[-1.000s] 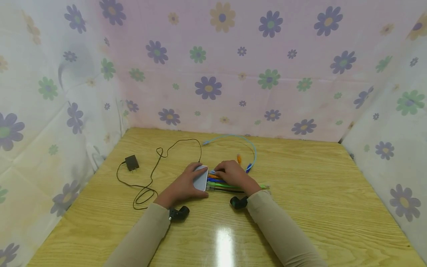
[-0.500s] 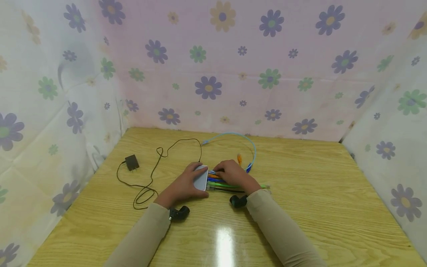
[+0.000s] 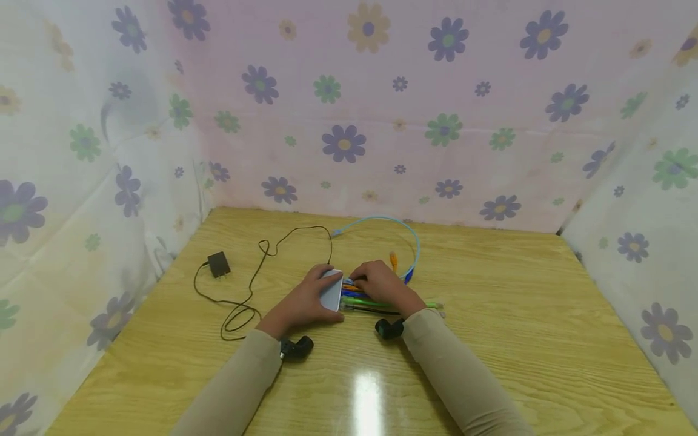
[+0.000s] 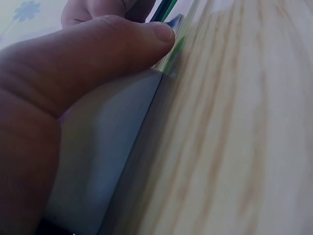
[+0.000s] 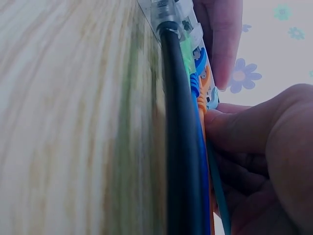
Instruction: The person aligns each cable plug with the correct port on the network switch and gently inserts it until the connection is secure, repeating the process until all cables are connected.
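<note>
My left hand [image 3: 302, 303] grips a small grey-white network switch [image 3: 330, 295], thumb on its near edge and fingers at its far edge. Several Ethernet cables run from its right side: black [image 5: 178, 122], green [image 3: 360, 301], blue [image 3: 354, 293] and orange [image 3: 350, 287]. My right hand [image 3: 378, 283] pinches a light blue Ethernet cable [image 3: 412, 230] just behind its plug [image 5: 213, 98], at the switch's far right end. In the right wrist view the thumb presses beside the orange cable. Whether the light blue plug is fully seated cannot be seen.
A thin black power cord [image 3: 249, 290] winds from the switch to a black power adapter [image 3: 219, 264] on the left. The light blue cable's loose end [image 3: 336, 232] lies behind the switch. An orange cable end [image 3: 393, 260] sticks up behind my right hand. Flowered cloth [image 3: 343, 169] encloses the wooden table [image 3: 518, 339].
The head view has shifted very slightly. Both hands stay in place, the left on the switch and the right on the light blue cable.
</note>
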Motion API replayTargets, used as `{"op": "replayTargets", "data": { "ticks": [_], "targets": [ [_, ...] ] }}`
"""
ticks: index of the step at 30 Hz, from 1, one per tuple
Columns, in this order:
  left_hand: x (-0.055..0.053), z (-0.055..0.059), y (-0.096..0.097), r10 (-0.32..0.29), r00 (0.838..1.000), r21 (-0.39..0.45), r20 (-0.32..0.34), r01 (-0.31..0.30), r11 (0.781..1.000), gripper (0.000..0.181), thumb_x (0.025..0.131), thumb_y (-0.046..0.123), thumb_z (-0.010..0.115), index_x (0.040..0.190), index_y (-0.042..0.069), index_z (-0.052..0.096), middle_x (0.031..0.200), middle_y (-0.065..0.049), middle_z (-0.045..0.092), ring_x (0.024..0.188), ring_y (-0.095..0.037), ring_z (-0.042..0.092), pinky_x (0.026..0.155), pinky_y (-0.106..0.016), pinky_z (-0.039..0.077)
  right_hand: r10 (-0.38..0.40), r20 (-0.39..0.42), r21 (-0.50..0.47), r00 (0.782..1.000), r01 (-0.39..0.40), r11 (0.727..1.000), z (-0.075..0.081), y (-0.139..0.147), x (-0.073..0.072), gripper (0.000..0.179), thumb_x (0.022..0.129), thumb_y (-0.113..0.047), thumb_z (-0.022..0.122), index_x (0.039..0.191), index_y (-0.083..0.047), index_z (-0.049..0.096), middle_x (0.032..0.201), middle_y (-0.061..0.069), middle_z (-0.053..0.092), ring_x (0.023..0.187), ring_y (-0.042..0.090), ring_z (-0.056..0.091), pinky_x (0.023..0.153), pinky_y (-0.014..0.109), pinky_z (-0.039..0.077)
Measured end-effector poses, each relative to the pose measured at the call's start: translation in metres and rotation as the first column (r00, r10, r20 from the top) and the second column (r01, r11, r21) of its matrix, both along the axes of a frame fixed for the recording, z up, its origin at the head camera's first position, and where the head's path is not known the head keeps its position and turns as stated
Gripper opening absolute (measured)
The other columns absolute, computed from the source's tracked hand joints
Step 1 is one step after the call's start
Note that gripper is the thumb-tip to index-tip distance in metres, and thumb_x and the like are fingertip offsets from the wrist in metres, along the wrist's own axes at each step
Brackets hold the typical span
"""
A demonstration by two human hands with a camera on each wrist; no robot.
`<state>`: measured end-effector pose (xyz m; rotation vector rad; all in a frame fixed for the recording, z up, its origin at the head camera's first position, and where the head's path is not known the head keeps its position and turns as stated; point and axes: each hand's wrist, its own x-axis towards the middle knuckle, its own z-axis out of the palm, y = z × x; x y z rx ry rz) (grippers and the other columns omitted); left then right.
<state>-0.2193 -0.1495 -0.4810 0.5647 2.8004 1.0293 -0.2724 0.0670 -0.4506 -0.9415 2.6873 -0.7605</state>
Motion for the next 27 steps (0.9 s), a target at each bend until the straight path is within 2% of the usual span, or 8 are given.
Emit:
{"op": "replayTargets", "data": {
  "ticks": [17, 27],
  "targets": [
    [-0.0011, 0.0013, 0.0012, -0.022, 1.000, -0.028, -0.022, 0.021, 0.999, 0.095, 0.070, 0.051, 0.083, 0.150, 0.024, 0.039, 0.157, -0.006, 0.024, 0.129, -0.028, 0.040, 0.092, -0.039, 0.043, -0.025, -0.010, 0.008, 1.000, 0.025, 1.000, -0.0028, -0.0038, 0.0004, 0.023, 0.098, -0.012, 0.057, 0.115, -0.010, 0.072, 0.110, 0.006, 0.071, 0.095, 0.018, 0.066, 0.084, 0.035, 0.052],
    [-0.0018, -0.0032, -0.0003, -0.014, 1.000, -0.027, -0.025, 0.014, 1.000, 0.094, 0.069, 0.052, 0.083, 0.149, 0.026, 0.040, 0.156, -0.005, 0.024, 0.132, -0.028, 0.039, 0.094, -0.040, 0.043, -0.020, -0.061, 0.015, 0.998, 0.021, 1.000, -0.0056, -0.0036, 0.0022, 0.023, 0.097, -0.014, 0.058, 0.115, -0.010, 0.072, 0.107, 0.005, 0.071, 0.093, 0.018, 0.066, 0.083, 0.035, 0.052]
  ]
}}
